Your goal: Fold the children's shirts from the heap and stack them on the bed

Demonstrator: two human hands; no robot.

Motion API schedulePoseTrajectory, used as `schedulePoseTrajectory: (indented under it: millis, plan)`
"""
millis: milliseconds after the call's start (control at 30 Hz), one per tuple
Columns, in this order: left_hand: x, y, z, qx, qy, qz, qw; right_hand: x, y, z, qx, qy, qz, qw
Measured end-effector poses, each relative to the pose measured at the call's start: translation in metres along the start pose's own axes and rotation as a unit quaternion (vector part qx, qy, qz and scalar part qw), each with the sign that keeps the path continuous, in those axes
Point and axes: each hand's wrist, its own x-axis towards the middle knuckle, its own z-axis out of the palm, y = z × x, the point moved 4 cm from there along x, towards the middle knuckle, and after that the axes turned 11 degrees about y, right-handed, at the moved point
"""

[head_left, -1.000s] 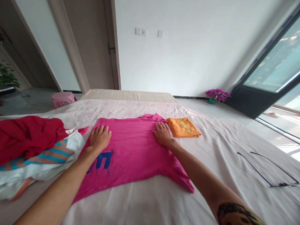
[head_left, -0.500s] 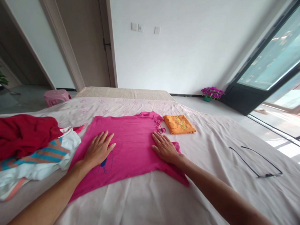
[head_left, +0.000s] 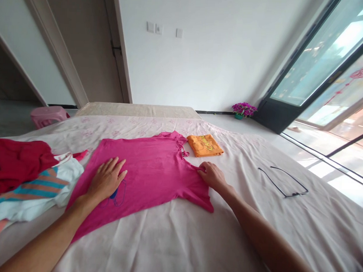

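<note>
A pink shirt [head_left: 147,166] lies spread out on the pale bed sheet [head_left: 154,242], its tied neckline toward the right. Flat on its left part rests my left hand [head_left: 107,177], open with the fingers stretched, close to a small blue print. My right hand [head_left: 211,174] is at the shirt's right side, its fingers closed on the edge of the cloth near the shoulder. Just past the neckline sits a folded orange shirt [head_left: 205,146] with yellow lettering.
Red clothing [head_left: 20,162] and a white, striped garment [head_left: 45,187] are heaped at the left. Black-framed glasses [head_left: 287,187] lie at the right of the bed. Behind are a pink stool [head_left: 49,114] and purple flowers [head_left: 244,109] in a green pot.
My right hand has moved from lying flat on the shirt to its right edge and closed on the cloth. My left hand stays flat. The view has turned slightly right.
</note>
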Motion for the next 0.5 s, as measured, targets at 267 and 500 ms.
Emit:
schedulePoseTrajectory:
  millis: [267,500]
  plan:
    - [-0.002,-0.004,0.004,-0.027,0.025,0.012,0.999,-0.023,0.000,-0.027,0.044,0.082,0.007,0.996]
    - [-0.003,-0.004,0.006,-0.028,0.051,0.021,0.998,-0.086,-0.054,-0.054,0.151,-0.099,-0.285,0.941]
